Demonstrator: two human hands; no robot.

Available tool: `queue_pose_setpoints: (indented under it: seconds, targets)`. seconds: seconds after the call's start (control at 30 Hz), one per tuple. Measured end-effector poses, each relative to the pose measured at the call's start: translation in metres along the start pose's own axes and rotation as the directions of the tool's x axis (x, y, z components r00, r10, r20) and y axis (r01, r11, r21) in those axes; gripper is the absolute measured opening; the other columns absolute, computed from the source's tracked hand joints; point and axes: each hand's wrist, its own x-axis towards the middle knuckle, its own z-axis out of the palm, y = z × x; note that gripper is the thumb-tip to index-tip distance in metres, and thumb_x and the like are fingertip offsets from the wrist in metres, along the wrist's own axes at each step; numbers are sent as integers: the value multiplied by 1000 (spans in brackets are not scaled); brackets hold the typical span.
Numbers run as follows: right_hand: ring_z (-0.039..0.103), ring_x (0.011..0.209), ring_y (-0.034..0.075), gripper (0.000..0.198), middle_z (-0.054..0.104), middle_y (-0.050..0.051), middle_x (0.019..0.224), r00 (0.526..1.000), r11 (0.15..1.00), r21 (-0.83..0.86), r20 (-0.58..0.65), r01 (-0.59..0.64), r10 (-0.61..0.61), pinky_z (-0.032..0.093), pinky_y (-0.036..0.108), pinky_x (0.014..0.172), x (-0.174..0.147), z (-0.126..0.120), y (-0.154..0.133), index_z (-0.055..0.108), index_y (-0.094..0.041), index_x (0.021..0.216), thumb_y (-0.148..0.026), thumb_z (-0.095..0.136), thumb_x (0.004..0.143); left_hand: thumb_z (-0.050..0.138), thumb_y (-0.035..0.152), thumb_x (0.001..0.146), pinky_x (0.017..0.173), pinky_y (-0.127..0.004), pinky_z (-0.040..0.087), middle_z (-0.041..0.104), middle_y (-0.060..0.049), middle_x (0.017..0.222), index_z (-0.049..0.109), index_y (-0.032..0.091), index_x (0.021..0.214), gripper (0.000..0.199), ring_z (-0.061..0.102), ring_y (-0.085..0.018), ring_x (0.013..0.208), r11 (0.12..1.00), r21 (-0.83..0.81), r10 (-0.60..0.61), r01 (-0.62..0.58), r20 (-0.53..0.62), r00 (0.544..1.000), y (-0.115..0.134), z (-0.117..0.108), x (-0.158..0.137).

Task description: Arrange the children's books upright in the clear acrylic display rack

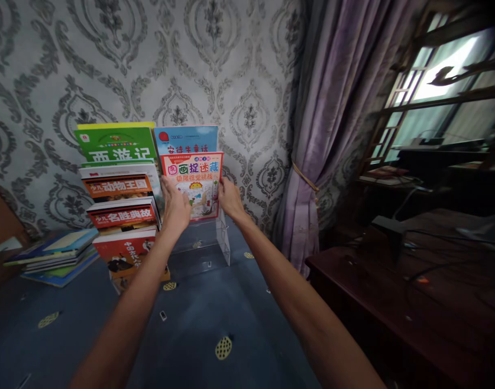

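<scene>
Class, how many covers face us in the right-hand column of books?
2: the blue book behind, and the red-bordered book in front, between the left hand and right hand. More may be hidden.

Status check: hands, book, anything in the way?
Left hand and right hand at opposite edges of the red-bordered book. Book roughly upright, covering the lower part of the blue book behind. Clear rack below; no obstruction visible.

Red-edged bk [201, 183] — multicol. title, yellow/orange sun
Bk behind [186, 138] lt. blue w/ red title; tall bk [115, 141] green, white lettering; cloth [190, 335] dk. blue w/ yellow pineapples; wallpaper [247, 70] pale grey, dk. grey damask; curtain [328, 108] purple — tie [304, 177] goldish.
</scene>
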Motion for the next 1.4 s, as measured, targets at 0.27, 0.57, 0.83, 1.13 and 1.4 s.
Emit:
queue_pose_setpoints:
  seconds: [0.27,0.57,0.83,1.13,1.4]
  targets:
    - [61,100,30,22,67,16,102,994,998,-47,-100,46,-51,48,41,90,0,6,1,61,-17,100,-17,41,90,50,15,86,126,-54,17,15,-32,165,19,-4,155,78,3,-35,156,998,56,-4,4,0,1000,-1,5,-5]
    - [60,95,29,23,68,13,100,986,998,-45,-153,54,-61,48,41,85,-1,12,4,61,-18,103,-18,44,87,51,15,87,125,-56,17,12,-36,164,21,-6,154,76,0,-37,155,995,85,-48,46,12,999,6,8,-8]
    - [61,91,29,20,67,13,98,987,1000,-27,-159,12,-16,48,41,84,-1,14,4,60,-18,99,-20,46,86,49,6,84,124,-58,15,3,-41,162,21,-12,150,74,-6,-40,154,984,180,-6,2,21,1000,20,6,-23]
    - [62,88,29,12,67,11,94,988,1000,-5,-152,28,-29,50,44,84,1,11,6,57,-21,91,-21,47,84,48,7,85,124,-59,18,3,-39,163,22,-10,151,72,-4,-42,154,970,242,10,-21,45,999,29,2,-36]
    - [62,95,29,5,68,9,97,993,1000,19,-116,16,-14,50,46,91,0,9,6,54,-25,90,-21,52,87,47,11,88,124,-59,18,34,-19,162,45,15,141,53,21,-35,154,930,221,269,-292,130,954,58,-57,12]
